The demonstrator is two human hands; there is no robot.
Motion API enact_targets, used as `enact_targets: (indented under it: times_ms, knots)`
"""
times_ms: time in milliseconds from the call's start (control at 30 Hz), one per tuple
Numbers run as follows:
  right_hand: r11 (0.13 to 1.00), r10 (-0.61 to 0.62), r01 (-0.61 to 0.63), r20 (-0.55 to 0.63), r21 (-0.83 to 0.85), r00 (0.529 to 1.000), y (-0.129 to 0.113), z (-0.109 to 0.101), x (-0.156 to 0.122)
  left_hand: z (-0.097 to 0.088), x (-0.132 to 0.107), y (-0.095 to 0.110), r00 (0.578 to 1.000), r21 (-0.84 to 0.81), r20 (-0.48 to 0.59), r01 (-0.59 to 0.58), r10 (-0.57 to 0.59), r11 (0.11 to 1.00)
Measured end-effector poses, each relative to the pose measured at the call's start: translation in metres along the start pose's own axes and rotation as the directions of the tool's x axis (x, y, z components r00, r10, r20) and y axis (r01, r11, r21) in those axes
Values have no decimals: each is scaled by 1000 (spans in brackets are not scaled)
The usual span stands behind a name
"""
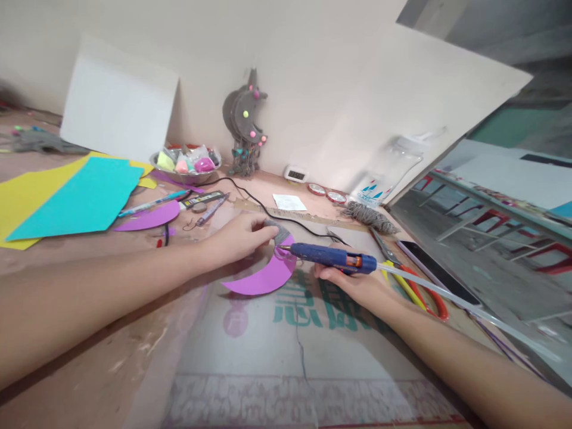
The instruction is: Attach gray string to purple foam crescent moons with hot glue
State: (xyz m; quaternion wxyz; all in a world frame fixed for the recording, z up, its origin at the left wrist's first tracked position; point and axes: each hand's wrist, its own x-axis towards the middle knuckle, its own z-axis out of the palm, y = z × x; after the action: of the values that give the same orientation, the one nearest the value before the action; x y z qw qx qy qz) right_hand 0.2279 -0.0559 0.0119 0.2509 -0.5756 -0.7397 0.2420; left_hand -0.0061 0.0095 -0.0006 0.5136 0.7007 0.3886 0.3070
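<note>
A purple crescent of paper [268, 277] lies on the printed sheet [286, 351] in front of me. My left hand [239, 235] pinches a small grey piece [277, 231] at the crescent's upper tip. My right hand [353, 285] is closed round a blue hot glue gun [333, 257], held level with its nozzle pointing left at that same tip. A clear glue stick [447, 296] sticks out of the gun's back to the right. The gun's black cord [268, 211] runs off toward the wall.
Scissors with red and yellow handles [415, 286] and a dark phone [440, 274] lie right of my right hand. Teal [80, 199] and yellow paper sheets, another purple crescent [149, 218], pens, a metal bowl of colourful bits [185, 164] and a grey moon ornament [245, 122] stand behind.
</note>
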Motion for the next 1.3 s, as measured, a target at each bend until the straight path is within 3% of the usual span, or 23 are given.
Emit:
enact_targets:
  times_ms: [233, 533, 767, 967, 1300]
  knots:
    - [998, 42, -42, -13, 40, 999, -9, 2, -1, 0, 1, -1, 1000, 18, -3, -13, 13, 1000]
    - [999, 43, -46, -87, -30, 995, 1, 1, -1, -1, 1, 0, 1000, 38, -2, -9, 9, 999]
    - [998, 32, -31, -15, 54, 999, -11, 2, -3, -1, 2, -2, 998, 89, -30, -45, 48, 995]
    - [994, 40, -41, 9, 97, 999, -13, 2, -3, -1, 3, -4, 999, 4, 9, -39, 39, 999]
    - [997, 68, -66, -79, 25, 995, -4, 3, -2, -2, 2, -4, 999, -1, 11, -32, 32, 999]
